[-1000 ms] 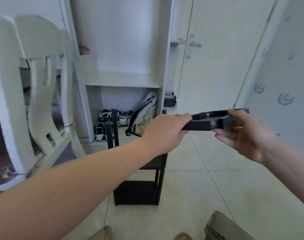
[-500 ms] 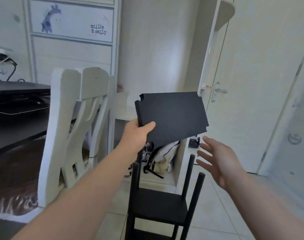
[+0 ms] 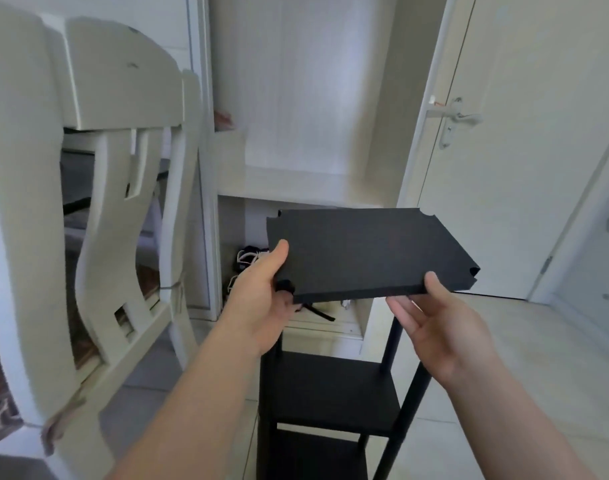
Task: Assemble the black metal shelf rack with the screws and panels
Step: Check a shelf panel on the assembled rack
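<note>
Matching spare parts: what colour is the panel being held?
Matte black panel, plain with no pattern; the head view shows it clearly.

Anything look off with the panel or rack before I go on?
Nothing looks damaged. The black panel, gripped by the left hand and pinched at its near edge by the right hand, is held above the rack, not seated on it. It is tilted and looks turned out of line with the fitted shelves.
</note>
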